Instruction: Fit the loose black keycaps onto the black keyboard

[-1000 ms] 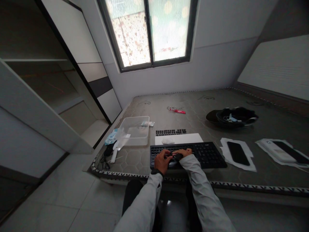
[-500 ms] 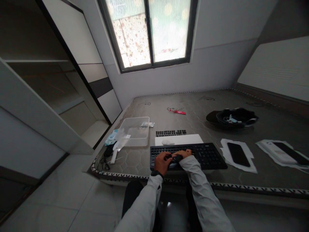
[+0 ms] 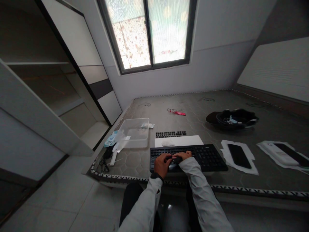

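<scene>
A black keyboard [image 3: 211,158] lies across the front of the quilted mattress. My left hand [image 3: 162,164] is over its left part, thumb and fingers closed together near the keys. Just to the right, my right hand [image 3: 185,155] rests over the middle of the keyboard, its fingers bent inward to meet the left fingertips. A small dark object [image 3: 177,159] shows between the two hands; its kind is unclear. Behind the keyboard sit a white sheet [image 3: 187,140] with a small clear packet [image 3: 167,143] on it, and rows of loose black keycaps [image 3: 171,133].
On the left stands a clear plastic tub [image 3: 141,144], beside a white-handled tool [image 3: 113,157] and a blue mask [image 3: 111,139]. To the right lie a black phone [image 3: 238,156] on white wrapping and a dark cap [image 3: 231,119]. A red item [image 3: 179,113] lies farther back.
The view has shifted very slightly, so everything sits a little lower. Both hands keep nearly the same place and grip over the keyboard.
</scene>
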Action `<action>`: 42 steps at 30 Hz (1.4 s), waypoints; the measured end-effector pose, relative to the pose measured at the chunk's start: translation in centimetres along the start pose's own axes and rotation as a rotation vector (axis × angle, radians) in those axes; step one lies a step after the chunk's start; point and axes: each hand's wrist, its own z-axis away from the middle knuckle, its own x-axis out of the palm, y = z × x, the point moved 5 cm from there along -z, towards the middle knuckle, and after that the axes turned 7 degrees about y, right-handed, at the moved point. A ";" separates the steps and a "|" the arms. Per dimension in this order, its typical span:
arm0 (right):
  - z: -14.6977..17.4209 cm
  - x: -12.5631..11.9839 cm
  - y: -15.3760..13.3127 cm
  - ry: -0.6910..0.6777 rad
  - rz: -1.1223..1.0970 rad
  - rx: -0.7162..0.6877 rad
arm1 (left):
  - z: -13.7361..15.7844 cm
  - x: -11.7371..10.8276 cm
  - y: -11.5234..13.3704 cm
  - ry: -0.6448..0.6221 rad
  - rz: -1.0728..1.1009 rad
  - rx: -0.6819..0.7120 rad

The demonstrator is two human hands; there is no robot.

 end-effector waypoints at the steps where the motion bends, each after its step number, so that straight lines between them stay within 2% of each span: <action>1: 0.1 -0.2 -0.1 0.005 -0.011 -0.008 | 0.0 0.0 0.1 0.000 0.001 0.003; 7: 0.5 -1.5 -0.7 0.087 -0.090 -0.053 | -0.5 -0.5 0.3 0.016 0.050 -0.068; 12: 0.5 -1.9 -0.9 0.206 -0.084 -0.056 | -1.4 -0.7 1.0 -0.067 0.051 -0.150; 15: 0.4 -2.2 -1.2 0.318 -0.027 -0.133 | -2.5 -1.3 1.7 -0.088 0.033 -0.203; 19: 0.5 -3.3 -1.5 0.546 -0.064 -0.276 | -5.7 -2.4 2.7 -0.064 -0.029 -0.174; 23: 0.3 -3.9 -1.4 0.670 -0.111 -0.302 | -12.0 -2.1 3.1 -0.051 -0.127 0.004; 25: 0.0 -3.8 -1.5 0.672 -0.118 -0.299 | -15.7 -0.6 2.3 -0.095 -0.200 0.074; 28: -0.4 -3.5 -1.6 0.673 -0.109 -0.315 | -20.8 2.7 0.5 -0.197 -0.379 0.175; 32: -0.5 -3.1 -1.4 0.688 -0.111 -0.328 | -25.0 8.0 -2.6 -0.427 -0.664 0.290; 37: -0.4 -3.2 -0.9 0.676 -0.145 -0.373 | -26.4 13.6 -6.3 -0.655 -0.740 0.338; 42: -0.6 -3.8 -1.0 0.686 -0.184 -0.404 | -25.4 16.7 -8.7 -0.814 -0.773 0.380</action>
